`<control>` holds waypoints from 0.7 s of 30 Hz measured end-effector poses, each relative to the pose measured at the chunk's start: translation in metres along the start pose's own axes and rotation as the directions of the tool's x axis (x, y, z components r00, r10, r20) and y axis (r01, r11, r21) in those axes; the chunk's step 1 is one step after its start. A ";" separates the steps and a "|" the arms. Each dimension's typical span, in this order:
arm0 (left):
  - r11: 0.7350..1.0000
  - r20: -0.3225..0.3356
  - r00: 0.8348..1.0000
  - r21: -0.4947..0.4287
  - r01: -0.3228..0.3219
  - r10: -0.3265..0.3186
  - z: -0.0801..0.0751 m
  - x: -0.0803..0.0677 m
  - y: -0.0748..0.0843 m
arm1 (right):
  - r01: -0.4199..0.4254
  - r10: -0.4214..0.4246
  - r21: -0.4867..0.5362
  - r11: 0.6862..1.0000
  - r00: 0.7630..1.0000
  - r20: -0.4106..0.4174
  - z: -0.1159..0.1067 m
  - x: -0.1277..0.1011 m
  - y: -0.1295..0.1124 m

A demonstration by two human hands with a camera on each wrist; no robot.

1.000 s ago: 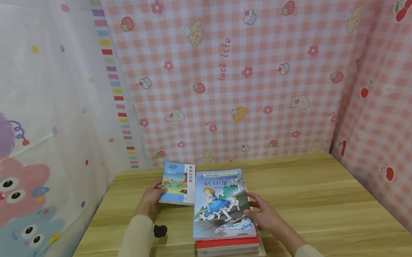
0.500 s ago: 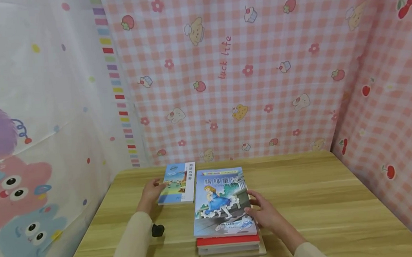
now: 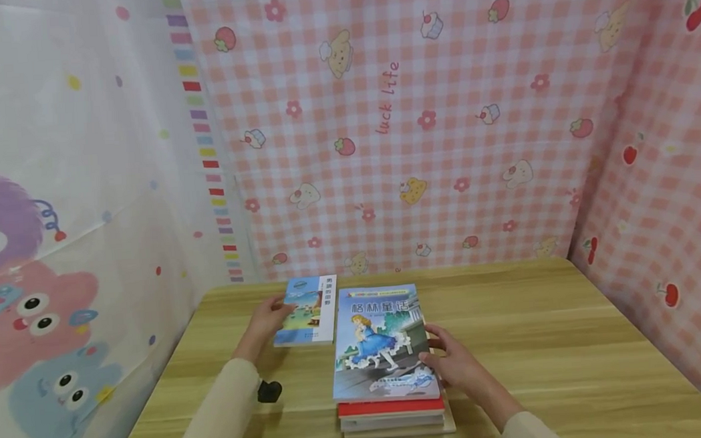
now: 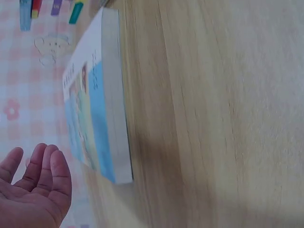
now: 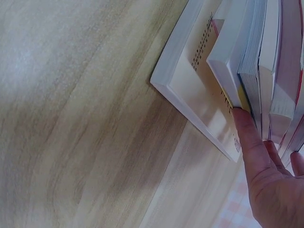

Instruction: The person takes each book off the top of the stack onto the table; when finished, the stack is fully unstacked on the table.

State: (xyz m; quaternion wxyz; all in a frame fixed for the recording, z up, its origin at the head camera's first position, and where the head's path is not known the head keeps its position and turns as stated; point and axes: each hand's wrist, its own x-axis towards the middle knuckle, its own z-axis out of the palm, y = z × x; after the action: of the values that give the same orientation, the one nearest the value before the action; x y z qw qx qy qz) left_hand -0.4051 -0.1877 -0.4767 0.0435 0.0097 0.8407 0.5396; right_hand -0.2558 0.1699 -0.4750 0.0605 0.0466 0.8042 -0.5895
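Observation:
A thin blue-and-white book (image 3: 307, 312) lies flat at the table's back left. Over its left edge hovers my left hand (image 3: 266, 323), and the left wrist view shows that hand (image 4: 40, 190) with loosely bent fingers, apart from the book (image 4: 95, 114). To the right is a stack of several books, topped by a storybook (image 3: 382, 344) with a girl in a blue dress on its cover. My right hand (image 3: 456, 363) rests against the stack's right side. In the right wrist view its fingers (image 5: 249, 135) touch the book edges above a wider bottom book (image 5: 199, 90).
The wood-grain table (image 3: 545, 341) ends at a pink checked curtain (image 3: 407, 155) behind. A white printed curtain (image 3: 116, 226) hangs at the left, and a red cherry-patterned one (image 3: 652, 227) at the right. A small black object (image 3: 269, 391) sits by the left wrist.
My left hand has let go of the blue-and-white book, which has turned straighter and now lies flat. The right hand has stayed at the stack. The head view has shifted slightly.

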 end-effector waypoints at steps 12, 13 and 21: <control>0.995 0.044 0.997 -0.085 -0.057 0.061 0.025 -0.021 0.014 | -0.007 0.007 0.021 1.000 1.000 -0.005 0.000 0.003 0.002; 0.994 0.035 0.997 -0.095 -0.061 0.065 0.029 -0.025 0.014 | -0.011 0.011 0.021 1.000 1.000 -0.005 0.001 0.003 0.002; 0.967 0.009 0.997 -0.247 -0.071 0.075 0.066 -0.074 0.012 | -0.019 0.019 0.022 1.000 1.000 -0.005 0.001 0.001 0.000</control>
State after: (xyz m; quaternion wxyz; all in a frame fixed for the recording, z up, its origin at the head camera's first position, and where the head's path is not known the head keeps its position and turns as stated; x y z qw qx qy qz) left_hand -0.3264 -0.1270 -0.4884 0.0321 0.0398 0.7659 0.6409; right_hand -0.2565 0.1689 -0.4753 0.0632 0.0564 0.7974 -0.5975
